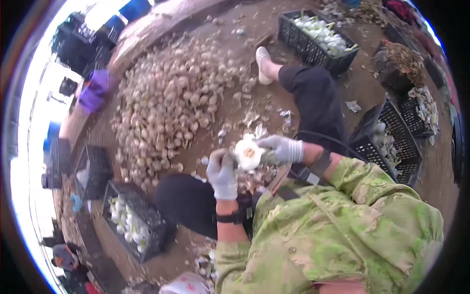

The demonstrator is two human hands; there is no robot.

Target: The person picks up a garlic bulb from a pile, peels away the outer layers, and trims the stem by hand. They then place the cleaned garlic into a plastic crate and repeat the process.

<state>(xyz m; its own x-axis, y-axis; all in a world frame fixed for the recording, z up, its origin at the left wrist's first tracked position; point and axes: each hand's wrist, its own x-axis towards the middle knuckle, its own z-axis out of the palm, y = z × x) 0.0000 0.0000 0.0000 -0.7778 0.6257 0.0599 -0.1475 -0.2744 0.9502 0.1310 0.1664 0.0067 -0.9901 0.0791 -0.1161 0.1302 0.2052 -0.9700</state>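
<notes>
Between my two hands is a peeled white garlic bulb [247,154], its brownish round root end facing up at me. My left hand [223,172], in a whitish glove, has its fingers curled against the bulb's left side. On the bulb's upper right side, my gloved right hand [283,148] is closed, with thumb and fingers reaching to its edge. Whether a small tool is in either hand cannot be made out. Loose garlic skins [252,180] lie on the ground below the hands. Beyond them spreads a large heap of unpeeled garlic bulbs [171,98].
Black crates of white garlic stand at the top [318,41] and lower left [139,223]. On the right, another black crate [387,142] holds garlic and skins. A purple cloth [94,90] lies beyond the heap. Another person [68,259] is at the lower left edge.
</notes>
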